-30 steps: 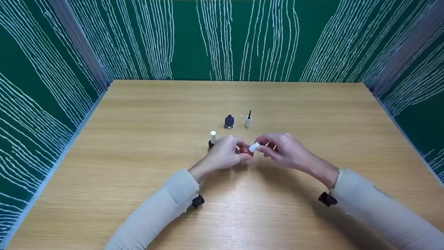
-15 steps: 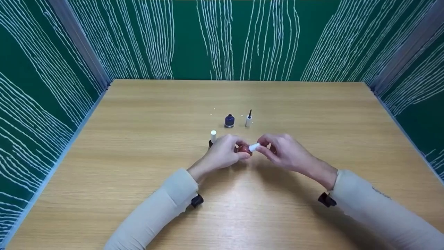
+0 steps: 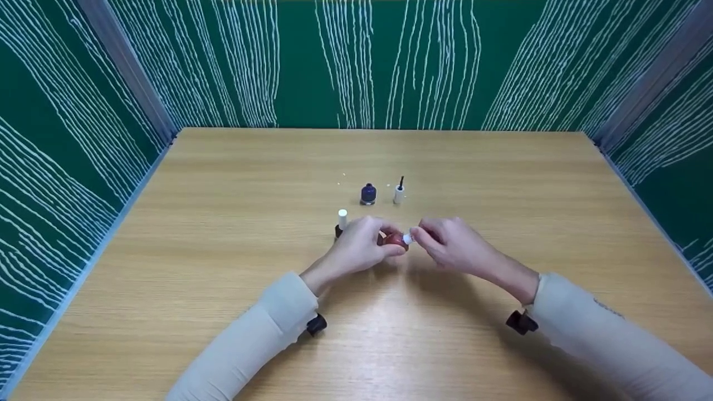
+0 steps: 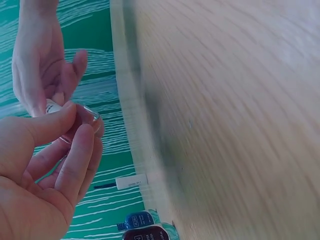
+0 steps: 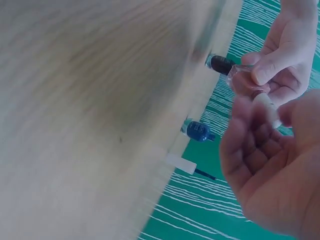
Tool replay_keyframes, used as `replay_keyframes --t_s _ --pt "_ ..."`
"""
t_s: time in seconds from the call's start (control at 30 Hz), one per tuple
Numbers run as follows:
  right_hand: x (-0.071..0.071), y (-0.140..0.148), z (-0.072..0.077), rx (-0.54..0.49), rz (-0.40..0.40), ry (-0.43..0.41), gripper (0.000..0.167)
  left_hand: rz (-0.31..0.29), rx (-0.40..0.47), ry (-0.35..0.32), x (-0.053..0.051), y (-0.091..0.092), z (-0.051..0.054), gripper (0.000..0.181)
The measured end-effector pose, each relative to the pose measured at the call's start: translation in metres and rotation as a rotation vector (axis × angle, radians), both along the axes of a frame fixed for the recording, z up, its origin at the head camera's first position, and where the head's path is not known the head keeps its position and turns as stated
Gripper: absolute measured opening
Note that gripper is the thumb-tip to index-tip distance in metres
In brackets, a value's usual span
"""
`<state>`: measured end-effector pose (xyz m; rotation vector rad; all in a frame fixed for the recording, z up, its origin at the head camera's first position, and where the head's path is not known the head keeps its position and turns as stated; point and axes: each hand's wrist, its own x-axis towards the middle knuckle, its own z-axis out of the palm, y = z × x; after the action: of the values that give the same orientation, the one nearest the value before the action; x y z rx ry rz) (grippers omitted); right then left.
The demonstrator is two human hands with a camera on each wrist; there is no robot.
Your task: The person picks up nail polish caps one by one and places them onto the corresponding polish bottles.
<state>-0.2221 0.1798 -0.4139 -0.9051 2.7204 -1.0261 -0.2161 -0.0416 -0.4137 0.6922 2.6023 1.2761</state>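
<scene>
Between thumb and fingers, my left hand (image 3: 356, 245) holds a red nail polish bottle (image 3: 394, 240) tilted a little above the table. The bottle's neck points toward my right hand (image 3: 462, 248). With thumb and fingertips, the right hand pinches the white cap (image 5: 266, 107), which sits at the bottle's neck; whether it is screwed tight cannot be told. Just beyond the left hand stands a dark nail polish bottle with its white cap (image 3: 342, 218) on, its lower part hidden by that hand. Farther back is an uncapped dark blue nail polish bottle (image 3: 368, 194).
Right of the blue bottle, a white brush cap (image 3: 399, 195) stands on the wooden table (image 3: 234, 223) with its dark brush pointing up. A few tiny white specks lie near it. Green walls with white lines enclose the table's back and sides.
My right hand has turned at the white cap, and its fingers now cover more of it. The left hand keeps the red bottle in nearly the same place.
</scene>
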Motion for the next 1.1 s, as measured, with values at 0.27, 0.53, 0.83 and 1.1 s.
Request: replay_keyframes --t_s 0.27,0.53,0.83,1.1 --pt "-0.002 -0.001 0.005 -0.183 -0.137 -0.589 0.047 -0.003 0.018 0.048 0.002 0.002 0.002 0.010" --pt "-0.002 -0.003 0.003 -0.153 -0.165 -0.758 0.051 -0.009 -0.008 -0.008 0.002 0.000 -0.004 0.009" --pt "0.000 0.013 0.002 -0.076 0.058 -0.292 0.044 -0.004 -0.020 -0.073 0.002 -0.004 -0.005 0.006" --pt "-0.002 0.017 -0.002 -0.057 0.132 0.004 0.027 -0.012 -0.009 -0.061 0.002 -0.006 -0.004 0.007"
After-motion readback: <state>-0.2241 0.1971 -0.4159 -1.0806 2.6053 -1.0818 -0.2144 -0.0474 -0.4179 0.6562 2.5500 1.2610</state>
